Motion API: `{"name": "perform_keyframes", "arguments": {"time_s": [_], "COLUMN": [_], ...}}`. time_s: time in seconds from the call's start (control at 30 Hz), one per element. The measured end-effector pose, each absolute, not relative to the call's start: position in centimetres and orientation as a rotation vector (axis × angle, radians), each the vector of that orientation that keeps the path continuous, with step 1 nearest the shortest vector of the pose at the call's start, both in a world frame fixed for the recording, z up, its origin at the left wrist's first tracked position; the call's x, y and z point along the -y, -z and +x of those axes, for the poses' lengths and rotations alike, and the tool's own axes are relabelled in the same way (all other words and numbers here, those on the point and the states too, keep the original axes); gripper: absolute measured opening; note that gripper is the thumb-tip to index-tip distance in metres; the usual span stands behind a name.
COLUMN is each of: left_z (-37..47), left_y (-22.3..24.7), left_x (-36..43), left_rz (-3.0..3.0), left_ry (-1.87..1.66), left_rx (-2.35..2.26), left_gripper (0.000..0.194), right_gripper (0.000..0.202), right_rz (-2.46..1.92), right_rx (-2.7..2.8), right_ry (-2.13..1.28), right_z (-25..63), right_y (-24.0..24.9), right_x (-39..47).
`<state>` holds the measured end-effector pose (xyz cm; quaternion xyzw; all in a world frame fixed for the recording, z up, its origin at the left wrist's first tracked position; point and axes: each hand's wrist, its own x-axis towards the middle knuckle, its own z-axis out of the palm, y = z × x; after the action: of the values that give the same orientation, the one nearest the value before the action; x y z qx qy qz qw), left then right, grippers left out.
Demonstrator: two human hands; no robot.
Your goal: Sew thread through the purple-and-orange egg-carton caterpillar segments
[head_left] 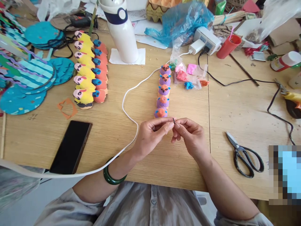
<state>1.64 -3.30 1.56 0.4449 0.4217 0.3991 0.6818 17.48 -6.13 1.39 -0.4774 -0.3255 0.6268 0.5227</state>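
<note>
Between the fingertips of both my hands is a thin black strip (pixel 174 120), perhaps modelling clay. My left hand (pixel 152 133) pinches it from one side with thumb and forefinger. My right hand (pixel 189 133) closes on it from the other side, its lower fingers curled. Just beyond my hands stands a row of purple and orange clay animal heads (pixel 164 90) on an egg-carton strip. The nearest head has blue ears and no dark face marks that I can make out. Small bags of coloured clay (pixel 182 75) lie beside the row's far end.
Yellow and red clay figures (pixel 84 70) stand at the left, near a phone (pixel 70 147). Black-handled scissors (pixel 244 155) lie at the right. A white cable (pixel 127 94) crosses the table. Further back are a white bottle (pixel 122 34), a power strip (pixel 207 40) and a red cup (pixel 228 46).
</note>
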Motion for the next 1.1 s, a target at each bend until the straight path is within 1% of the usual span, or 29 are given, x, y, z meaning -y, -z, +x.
{"name": "perform_keyframes", "arguments": {"time_s": [0.13,0.33,0.47,0.67,0.9,1.0,1.1], "left_z": [1.73,1.67,1.71,1.71,1.76,1.82,1.80], "left_y": [-1.62,-1.61,-1.73,-1.94,-1.61,-1.69,-1.79], "left_x": [3.24,3.24,3.18,3.24,3.29,3.26,3.26], "left_rz": [1.043,1.078,1.103,1.209,1.259,1.244,1.220], "left_ry": [-0.949,-0.940,-0.934,-0.957,-0.953,-0.949,-0.934], "left_rx": [-0.964,-0.998,-1.000,-1.047,-1.071,-1.073,-1.068], "left_gripper": [0.021,0.027,0.027,0.020,0.020,0.020,0.022], "right_gripper": [0.025,0.024,0.022,0.015,0.007,0.007,0.010], "right_rz": [-1.214,-1.195,-1.204,-1.291,-1.315,-1.331,-1.312], "right_rx": [0.850,0.841,0.849,0.926,1.089,1.187,1.333], "right_ry": [-1.461,-1.465,-1.442,-1.266,-1.090,-0.999,-0.822], "right_z": [17.25,17.21,17.23,17.20,17.19,17.21,17.24], "right_y": [-1.77,-1.71,-1.66,-1.63,-1.57,-1.32,-0.96], "right_x": [6.26,6.21,6.17,6.58,6.95,7.01,7.04]}}
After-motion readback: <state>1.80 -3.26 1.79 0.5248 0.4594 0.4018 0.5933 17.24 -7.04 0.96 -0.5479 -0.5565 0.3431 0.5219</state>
